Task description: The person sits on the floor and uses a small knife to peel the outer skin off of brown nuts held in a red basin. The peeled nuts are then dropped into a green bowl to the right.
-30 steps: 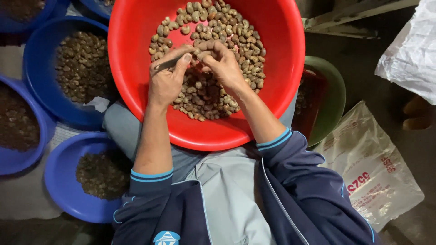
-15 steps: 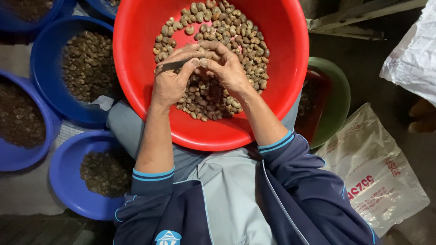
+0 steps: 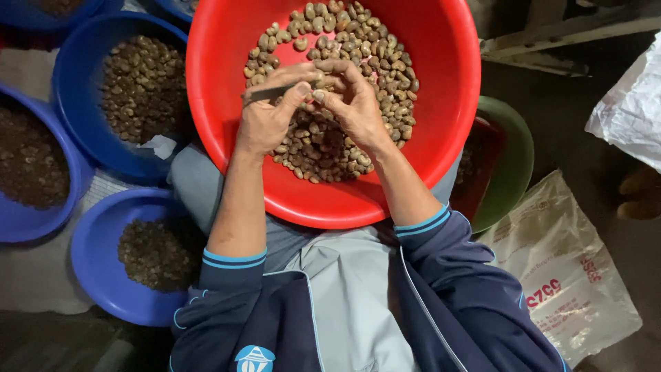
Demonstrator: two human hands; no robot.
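Note:
A big red plastic basin point(image 3: 441, 124) rests on my lap, holding a heap of brown cashew nuts point(image 3: 358, 48). Both hands meet over the heap. My left hand point(image 3: 265, 117) is closed around a thin dark tool point(image 3: 265, 93) that points toward my right hand. My right hand point(image 3: 354, 103) pinches one nut between thumb and fingers, touching the left thumb. The nut itself is mostly hidden by the fingers.
Three blue bowls stand to the left: one with peeled kernels point(image 3: 69, 89), one with dark bits point(image 3: 14, 220) and a nearer one with small pieces point(image 3: 96, 269). A green bowl point(image 3: 516, 158) sits right of the basin. White printed sacks point(image 3: 571, 275) lie on the dark floor.
The hands stay together over the nuts and have shifted only slightly; the fingers have worked around the pinched nut. The view has drifted a little.

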